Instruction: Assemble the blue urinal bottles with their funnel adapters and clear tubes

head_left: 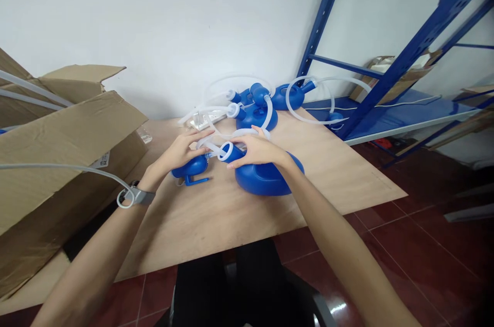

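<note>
A large blue bottle (266, 180) lies on the wooden table, its open neck (227, 152) pointing left. My right hand (257, 148) is wrapped round that neck and the white tube beside it. Just left of the neck, my left hand (189, 149) has its fingers closed on the clear tube, above a smaller blue piece (191, 167) with a thin blue handle. The exact grip of the left fingertips is partly hidden by the tubing. More blue bottles (257, 116) with coiled white tubes stand behind my hands.
A big open cardboard box (65, 162) with white tubes sits on the left. A power strip (206, 119) lies near the wall. On the right stands a blue metal shelf (405, 111) holding a carton. The wooden table (185, 229) ends just before my lap.
</note>
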### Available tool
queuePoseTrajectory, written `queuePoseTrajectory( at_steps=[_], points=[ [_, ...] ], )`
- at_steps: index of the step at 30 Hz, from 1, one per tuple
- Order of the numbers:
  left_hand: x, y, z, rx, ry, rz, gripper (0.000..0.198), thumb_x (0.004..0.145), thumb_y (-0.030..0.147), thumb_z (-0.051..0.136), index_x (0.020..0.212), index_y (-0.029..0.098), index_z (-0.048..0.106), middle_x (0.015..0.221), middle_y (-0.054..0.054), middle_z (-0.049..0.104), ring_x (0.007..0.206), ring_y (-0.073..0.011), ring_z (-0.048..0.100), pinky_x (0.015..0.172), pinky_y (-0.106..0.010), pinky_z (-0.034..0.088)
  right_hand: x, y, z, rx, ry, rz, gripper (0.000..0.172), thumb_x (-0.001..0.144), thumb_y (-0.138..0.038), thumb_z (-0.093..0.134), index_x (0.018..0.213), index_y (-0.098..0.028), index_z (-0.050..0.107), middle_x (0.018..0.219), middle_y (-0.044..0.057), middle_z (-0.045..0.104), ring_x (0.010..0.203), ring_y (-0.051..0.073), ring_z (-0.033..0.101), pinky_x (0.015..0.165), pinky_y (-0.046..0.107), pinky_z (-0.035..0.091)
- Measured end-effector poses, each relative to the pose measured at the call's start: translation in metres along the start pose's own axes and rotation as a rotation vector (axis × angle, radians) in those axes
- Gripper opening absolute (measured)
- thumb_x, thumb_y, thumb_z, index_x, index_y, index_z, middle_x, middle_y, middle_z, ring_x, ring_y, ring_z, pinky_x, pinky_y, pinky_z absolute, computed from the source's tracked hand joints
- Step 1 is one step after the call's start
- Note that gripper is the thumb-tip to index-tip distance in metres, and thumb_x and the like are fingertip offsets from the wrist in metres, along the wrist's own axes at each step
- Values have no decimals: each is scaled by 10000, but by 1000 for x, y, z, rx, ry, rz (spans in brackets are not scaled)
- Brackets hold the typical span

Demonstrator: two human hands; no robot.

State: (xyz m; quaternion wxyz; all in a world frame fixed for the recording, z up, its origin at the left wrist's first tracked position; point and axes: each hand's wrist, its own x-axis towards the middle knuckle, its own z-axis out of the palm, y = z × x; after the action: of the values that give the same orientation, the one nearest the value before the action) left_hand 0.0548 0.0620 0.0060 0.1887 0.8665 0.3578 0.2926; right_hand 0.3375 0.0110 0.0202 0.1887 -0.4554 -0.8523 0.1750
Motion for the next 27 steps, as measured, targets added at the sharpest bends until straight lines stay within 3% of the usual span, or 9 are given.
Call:
queuePoseTrajectory(
  at_steps=[3, 6, 9, 11, 13, 17, 20, 27],
  points=[
    [1, 15, 10, 18, -3, 60, 564, 922, 496, 671, 1436, 266, 699, 1141, -106, 687, 1066, -316, 638, 1066, -471, 487, 0, 2, -2, 66, -5, 10, 766, 741, -584, 864, 1431, -309, 674, 1312, 73, 769, 1345, 375, 645, 1297, 676, 126],
    [2, 35, 17, 19, -49, 127, 539, 899, 390, 676, 1423, 270, 708, 1180, -111, 664, 1139, -322, 617, 1133, -493, 449, -1, 7, -5, 218, 18, 42, 832, 690, -513, 917, 1450, -304, 649, 1317, 75, 770, 1399, 381, 612, 1302, 727, 118],
    [0, 49, 17, -28, -122, 126, 606, 840, 337, 707, 1443, 271, 694, 1220, -110, 652, 1213, -346, 594, 1197, -524, 404, -3, 16, -6, 580, 71, 109, 741, 745, -489, 885, 1413, -265, 657, 1292, 94, 779, 1327, 348, 675, 1249, 681, 361],
    [-3, 52, 15, -56, -154, 103, 658, 825, 376, 748, 1471, 274, 672, 1240, -108, 646, 1206, -355, 597, 1200, -542, 406, -3, 23, -5, 820, 146, 196, 559, 785, -498, 855, 1251, -218, 724, 1179, 118, 809, 1183, 324, 751, 1129, 587, 541],
    [-5, 52, 13, -48, -165, 94, 736, 822, 462, 799, 1514, 275, 632, 1262, -113, 643, 1190, -354, 607, 1187, -552, 423, -3, 28, -2, 935, 235, 275, 430, 764, -503, 877, 1035, -196, 746, 987, 108, 824, 1029, 307, 792, 1023, 526, 616],
    [-9, 48, 16, 44, -166, 139, 750, 908, 592, 738, 1561, 265, 569, 1445, -137, 620, 1340, -360, 581, 1214, -559, 413, -2, 28, 3, 962, 337, 286, 388, 713, -497, 924, 836, -193, 716, 761, 51, 780, 838, 254, 790, 927, 440, 636],
    [-10, 48, 20, 80, -172, 166, 716, 965, 626, 657, 1585, 292, 528, 1573, -113, 591, 1448, -349, 541, 1245, -556, 393, -2, 26, 2, 957, 284, 286, 347, 700, -429, 946, 845, -188, 743, 750, 51, 781, 812, 229, 781, 857, 371, 630],
    [-17, 47, 27, 157, -156, 179, 659, 1024, 568, 599, 1608, 281, 494, 1571, -152, 594, 1468, -362, 533, 1235, -621, 360, -2, 28, -3, 984, 158, 260, 260, 729, -315, 935, 912, -197, 794, 797, 32, 782, 755, 168, 737, 769, 294, 615]
  ],
)
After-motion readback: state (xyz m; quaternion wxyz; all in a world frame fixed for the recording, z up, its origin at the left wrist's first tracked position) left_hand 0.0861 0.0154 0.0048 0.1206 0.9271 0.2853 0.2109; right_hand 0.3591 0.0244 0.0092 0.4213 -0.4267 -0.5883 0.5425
